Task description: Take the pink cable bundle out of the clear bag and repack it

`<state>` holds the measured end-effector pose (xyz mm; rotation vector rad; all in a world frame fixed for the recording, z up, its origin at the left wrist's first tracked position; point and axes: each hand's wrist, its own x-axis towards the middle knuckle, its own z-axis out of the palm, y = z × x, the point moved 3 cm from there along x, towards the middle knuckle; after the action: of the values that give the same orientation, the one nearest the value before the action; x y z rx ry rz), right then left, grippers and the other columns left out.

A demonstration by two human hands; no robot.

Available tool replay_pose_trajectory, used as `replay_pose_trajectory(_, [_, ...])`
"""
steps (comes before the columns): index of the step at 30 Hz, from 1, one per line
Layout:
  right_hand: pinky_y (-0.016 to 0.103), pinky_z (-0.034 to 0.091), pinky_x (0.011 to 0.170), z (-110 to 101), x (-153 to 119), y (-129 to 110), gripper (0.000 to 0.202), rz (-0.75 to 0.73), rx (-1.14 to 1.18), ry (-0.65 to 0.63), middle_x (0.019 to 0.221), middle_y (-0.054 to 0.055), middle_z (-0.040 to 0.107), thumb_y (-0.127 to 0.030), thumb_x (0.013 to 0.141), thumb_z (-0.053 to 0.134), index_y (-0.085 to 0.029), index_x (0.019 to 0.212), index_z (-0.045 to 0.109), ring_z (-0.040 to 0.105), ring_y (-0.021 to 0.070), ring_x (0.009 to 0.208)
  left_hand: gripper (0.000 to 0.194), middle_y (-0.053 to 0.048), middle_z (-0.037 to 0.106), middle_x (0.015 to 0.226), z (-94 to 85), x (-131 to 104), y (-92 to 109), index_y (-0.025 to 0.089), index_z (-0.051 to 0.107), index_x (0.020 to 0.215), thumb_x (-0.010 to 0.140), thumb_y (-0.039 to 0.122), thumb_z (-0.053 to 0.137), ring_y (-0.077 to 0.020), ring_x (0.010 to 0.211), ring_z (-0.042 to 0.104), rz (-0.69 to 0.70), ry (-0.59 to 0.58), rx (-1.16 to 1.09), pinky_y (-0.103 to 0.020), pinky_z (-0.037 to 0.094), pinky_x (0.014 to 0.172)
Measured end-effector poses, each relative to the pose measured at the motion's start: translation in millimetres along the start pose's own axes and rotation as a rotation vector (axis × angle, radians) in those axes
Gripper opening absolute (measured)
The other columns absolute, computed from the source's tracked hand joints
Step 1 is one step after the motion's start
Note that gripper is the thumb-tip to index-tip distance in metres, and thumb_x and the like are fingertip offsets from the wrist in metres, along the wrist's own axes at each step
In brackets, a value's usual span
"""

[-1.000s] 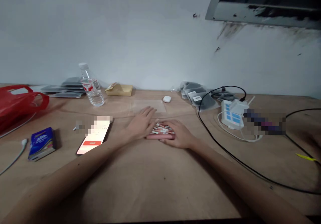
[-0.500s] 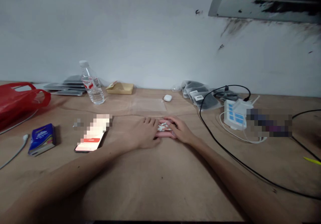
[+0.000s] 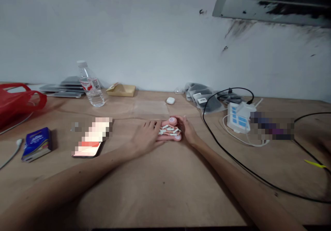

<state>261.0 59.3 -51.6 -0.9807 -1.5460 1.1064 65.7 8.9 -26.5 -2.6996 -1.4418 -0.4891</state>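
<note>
A pink beaded skipping rope [image 3: 169, 131] lies bundled on the table between my hands. Its two pink handles have round ends pointing right, and white and pink beads are packed between them. My left hand [image 3: 146, 134] lies over the left part of the bundle, fingers curled across it and hiding that side. Around the right end curves my right hand [image 3: 188, 130], its fingers apart from the thumb and the fingertips behind the upper handle's round end. Whether those fingertips touch it is hard to see.
Left are a lit phone [image 3: 90, 139], a blue tissue pack [image 3: 37, 144], a red bag [image 3: 18, 103] and a water bottle [image 3: 91, 87]. Behind lie a clear plastic bag [image 3: 150, 108] and a white earbud case [image 3: 170, 100]. A power strip [image 3: 238, 117] and black cable [image 3: 219, 141] are right.
My right hand has drawn back from over the rope to its right end, uncovering the round handle ends and more beads. My left hand stays on the left part. The view has shifted slightly.
</note>
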Motion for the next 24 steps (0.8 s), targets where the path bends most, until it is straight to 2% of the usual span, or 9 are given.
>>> replay_pose_trajectory(4, [0.047, 0.048, 0.102, 2.4, 3.2, -0.6, 0.079, 0.029, 0.115, -0.011, 0.115, 0.011, 0.074, -0.088, 0.083, 0.03, -0.023, 0.113, 0.065, 0.066, 0.0308, 0.114, 0.052, -0.011, 0.065, 0.118, -6.1, 2.5, -9.7, 0.017, 0.052, 0.128, 0.084, 0.039, 0.07, -0.031, 0.107, 0.061, -0.06, 0.019, -0.208, -0.04, 0.049, 0.088])
replay_pose_trajectory(8, [0.048, 0.045, 0.106, 9.3, 8.1, -20.6, 0.08, 0.001, 0.127, -0.095, 0.124, 0.008, 0.07, -0.087, 0.084, 0.028, -0.026, 0.119, 0.065, 0.062, 0.0314, 0.122, 0.039, -0.005, 0.068, 0.117, -20.3, 6.5, -12.9, 0.022, 0.06, 0.12, 0.082, 0.026, 0.066, -0.0281, 0.105, 0.064, -0.133, 0.056, -0.702, -0.036, 0.05, 0.089])
replay_pose_trajectory(10, [0.049, 0.044, 0.108, 17.0, 16.0, -36.5, 0.076, -0.017, 0.198, -0.164, 0.128, 0.008, 0.068, -0.085, 0.085, 0.031, -0.027, 0.121, 0.064, 0.059, 0.0318, 0.126, 0.038, -0.005, 0.07, 0.111, -25.9, 8.6, -11.8, 0.02, 0.063, 0.113, 0.076, 0.02, 0.068, -0.0268, 0.101, 0.066, -0.229, 0.036, -0.978, -0.035, 0.051, 0.087])
replay_pose_trajectory(12, [0.051, 0.045, 0.106, 28.9, 26.7, -52.4, 0.076, -0.01, 0.306, -0.237, 0.127, 0.009, 0.069, -0.085, 0.084, 0.035, -0.025, 0.121, 0.064, 0.059, 0.0334, 0.125, 0.035, -0.007, 0.072, 0.102, -27.8, 9.3, -7.9, 0.016, 0.065, 0.105, 0.071, 0.018, 0.07, -0.0257, 0.096, 0.069, -0.332, -0.079, -1.306, -0.035, 0.053, 0.083])
replay_pose_trajectory(13, [0.053, 0.048, 0.103, 37.2, 32.1, -58.8, 0.076, 0.026, 0.359, -0.294, 0.125, 0.01, 0.07, -0.084, 0.083, 0.037, -0.024, 0.121, 0.064, 0.061, 0.0347, 0.123, 0.034, -0.009, 0.072, 0.101, -28.0, 8.8, -4.0, 0.015, 0.065, 0.103, 0.069, 0.019, 0.071, -0.0258, 0.095, 0.07, -0.351, -0.182, -1.493, -0.035, 0.054, 0.082])
replay_pose_trajectory(16, [0.056, 0.051, 0.099, 64.9, 43.0, -72.6, 0.084, 0.101, 0.538, -0.456, 0.123, 0.016, 0.07, -0.086, 0.08, 0.035, -0.018, 0.123, 0.062, 0.062, 0.0359, 0.122, 0.037, -0.014, 0.072, 0.106, -29.6, 4.2, 8.9, 0.012, 0.066, 0.105, 0.07, 0.022, 0.074, -0.0273, 0.102, 0.07, -0.293, -0.501, -1.994, -0.036, 0.054, 0.086])
replay_pose_trajectory(18, [0.054, 0.05, 0.101, 80.1, 44.4, -77.3, 0.084, 0.126, 0.645, -0.542, 0.125, 0.017, 0.069, -0.084, 0.079, 0.037, -0.017, 0.124, 0.061, 0.063, 0.0339, 0.12, 0.038, -0.014, 0.073, 0.107, -28.1, 0.1, 13.6, 0.012, 0.067, 0.108, 0.072, 0.02, 0.075, -0.0273, 0.103, 0.071, -0.265, -0.623, -2.163, -0.038, 0.054, 0.09])
replay_pose_trajectory(20, [0.051, 0.051, 0.101, 88.0, 42.4, -79.5, 0.082, 0.149, 0.715, -0.602, 0.124, 0.015, 0.069, -0.083, 0.078, 0.04, -0.018, 0.125, 0.06, 0.065, 0.0317, 0.116, 0.037, -0.012, 0.074, 0.105, -23.1, -2.5, 16.0, 0.012, 0.067, 0.109, 0.073, 0.019, 0.075, -0.026, 0.1, 0.071, -0.292, -0.637, -2.236, -0.039, 0.053, 0.092])
replay_pose_trajectory(24, [0.046, 0.058, 0.086, 83.1, 37.2, -83.4, 0.071, 0.175, 0.787, -0.64, 0.119, 0.01, 0.071, -0.074, 0.074, 0.054, -0.023, 0.123, 0.057, 0.069, 0.0289, 0.104, 0.025, -0.011, 0.074, 0.097, -11.0, -2.3, 21.6, 0.011, 0.068, 0.101, 0.079, 0.021, 0.073, -0.0228, 0.091, 0.072, -0.412, -0.54, -2.256, -0.039, 0.052, 0.092])
